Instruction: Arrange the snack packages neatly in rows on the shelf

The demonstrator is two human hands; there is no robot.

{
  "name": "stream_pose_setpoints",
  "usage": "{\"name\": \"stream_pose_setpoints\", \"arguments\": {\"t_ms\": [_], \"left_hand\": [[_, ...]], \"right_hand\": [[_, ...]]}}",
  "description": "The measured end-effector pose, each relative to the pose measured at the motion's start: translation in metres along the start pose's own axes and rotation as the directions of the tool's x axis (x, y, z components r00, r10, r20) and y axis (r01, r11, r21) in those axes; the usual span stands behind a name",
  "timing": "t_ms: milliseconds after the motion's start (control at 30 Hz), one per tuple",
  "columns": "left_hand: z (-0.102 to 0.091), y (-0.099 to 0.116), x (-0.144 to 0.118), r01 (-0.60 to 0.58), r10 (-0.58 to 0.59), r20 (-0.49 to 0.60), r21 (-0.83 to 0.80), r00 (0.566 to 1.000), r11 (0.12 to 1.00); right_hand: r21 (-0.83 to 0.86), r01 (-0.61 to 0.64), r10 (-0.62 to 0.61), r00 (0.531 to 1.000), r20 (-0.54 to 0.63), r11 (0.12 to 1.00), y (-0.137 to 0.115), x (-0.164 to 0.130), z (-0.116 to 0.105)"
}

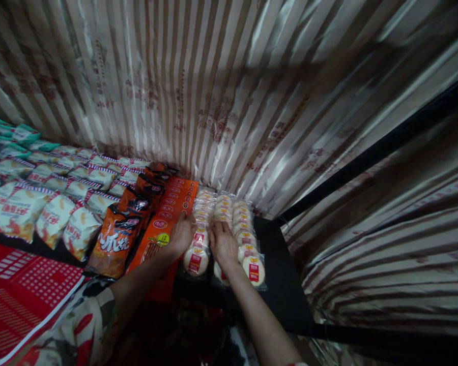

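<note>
Three rows of clear-wrapped round white cakes with red labels [246, 238] lie on a dark shelf [278, 264]. My left hand [181, 235] rests on the left row, its fingers curled over the packs beside a long orange box [168, 218]. My right hand [222, 243] lies flat on the middle row, fingers spread toward the back. Whether either hand grips a pack is hidden by the hands themselves.
Orange snack bags [116, 239] stand left of the box, with white and red striped bags [53, 213] and green packs [11, 137] further left. A red patterned surface [26, 284] is at the lower left. A brown striped curtain [252, 101] hangs behind and to the right.
</note>
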State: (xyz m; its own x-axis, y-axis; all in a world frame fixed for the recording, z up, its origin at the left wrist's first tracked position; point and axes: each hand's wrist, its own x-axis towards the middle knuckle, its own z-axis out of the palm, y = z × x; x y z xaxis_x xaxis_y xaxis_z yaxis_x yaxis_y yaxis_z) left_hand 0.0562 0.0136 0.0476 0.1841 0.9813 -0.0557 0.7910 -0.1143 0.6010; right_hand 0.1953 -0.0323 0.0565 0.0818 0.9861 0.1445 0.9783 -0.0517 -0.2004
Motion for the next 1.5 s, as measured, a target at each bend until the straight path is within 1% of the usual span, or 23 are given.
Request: {"name": "stream_pose_setpoints", "arguments": {"t_ms": [133, 300, 533, 633, 800, 933, 1033, 1133, 1233, 1333, 1433, 1500], "left_hand": [[-0.003, 0.002, -0.001, 0.013, -0.013, 0.003, 0.005, 1.0, 1.0], [-0.004, 0.003, -0.001, 0.02, -0.02, 0.013, 0.01, 1.0, 1.0], [-0.001, 0.002, 0.0, 0.014, -0.014, -0.004, 0.033, 1.0, 0.999], [0.0, 0.001, 0.001, 0.01, -0.009, -0.009, 0.031, 1.0, 0.999], [0.0, 0.002, 0.002, 0.005, -0.005, 0.005, 0.054, 1.0, 0.999], [-0.002, 0.004, 0.001, 0.003, -0.003, -0.009, 0.051, 1.0, 0.999], [-0.004, 0.005, 0.0, 0.014, -0.014, -0.006, 0.045, 1.0, 0.999], [-0.004, 0.004, 0.001, 0.017, -0.017, -0.006, 0.036, 1.0, 0.999], [-0.004, 0.002, 0.002, 0.008, -0.008, 0.0, 0.026, 1.0, 1.0], [-0.004, 0.0, 0.003, 0.01, -0.01, -0.001, 0.018, 1.0, 1.0], [-0.004, -0.002, 0.003, 0.009, -0.009, -0.003, 0.006, 1.0, 1.0], [-0.003, -0.003, 0.003, -0.007, 0.007, -0.006, -0.002, 1.0, 1.0]], "right_hand": [[0.025, 0.07, -0.071, 0.994, 0.08, 0.997, 0.004, -0.012, -0.004], [0.035, 0.085, -0.089, 0.985, 0.146, 0.996, 0.003, -0.014, -0.005], [0.03, 0.102, -0.106, 0.981, 0.162, 0.994, 0.001, -0.014, -0.009], [-0.006, 0.105, -0.103, 0.979, 0.174, 0.994, -0.001, -0.014, -0.012], [-0.075, 0.141, -0.12, 0.964, 0.237, 0.987, -0.006, -0.017, -0.02], [-0.078, 0.109, -0.081, 0.95, 0.303, 0.991, -0.006, -0.017, -0.023], [-0.013, 0.085, -0.075, 0.933, 0.352, 0.996, -0.004, -0.016, -0.02], [0.08, 0.089, -0.111, 0.935, 0.337, 0.993, -0.001, -0.015, -0.014], [0.098, 0.124, -0.148, 0.941, 0.305, 0.987, 0.001, -0.015, -0.01], [0.054, 0.159, -0.167, 0.953, 0.253, 0.986, 0.001, -0.016, -0.009], [-0.01, 0.161, -0.156, 0.968, 0.198, 0.987, -0.001, -0.015, -0.011], [-0.025, 0.164, -0.157, 0.973, 0.167, 0.986, -0.003, -0.014, -0.011]]}}
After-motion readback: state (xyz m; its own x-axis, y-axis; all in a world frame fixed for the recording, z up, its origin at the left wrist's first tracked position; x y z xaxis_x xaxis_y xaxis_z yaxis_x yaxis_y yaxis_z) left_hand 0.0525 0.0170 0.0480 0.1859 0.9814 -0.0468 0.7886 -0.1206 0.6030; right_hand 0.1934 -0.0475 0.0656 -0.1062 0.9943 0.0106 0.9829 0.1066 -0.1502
